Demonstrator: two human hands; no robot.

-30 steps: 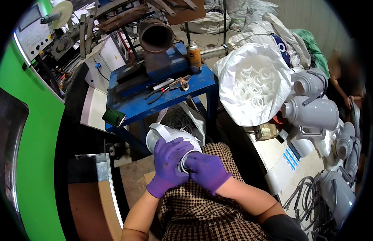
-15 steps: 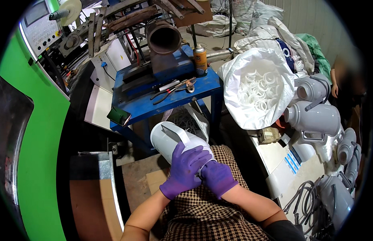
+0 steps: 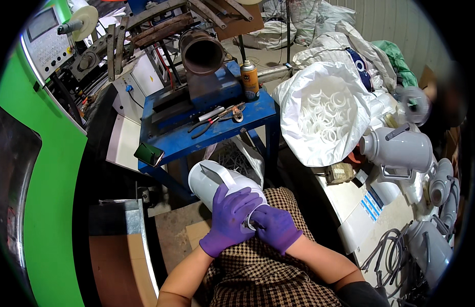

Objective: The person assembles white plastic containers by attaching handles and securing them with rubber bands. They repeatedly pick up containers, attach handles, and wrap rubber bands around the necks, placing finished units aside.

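White plastic jug body (image 3: pixel 212 179) lies tilted on my lap; my left hand (image 3: pixel 228 220) fingers wrap over it, my right hand (image 3: pixel 274 227) fingers pinch its rim, below the blue desk (image 3: pixel 196 138).

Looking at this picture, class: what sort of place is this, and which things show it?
Probably a small factory or assembly workshop. A big green machine with a control panel stands at the left, pliers lie on a blue metal workbench, and a white sack of white plastic rings sits beside grey moulded plastic jugs.
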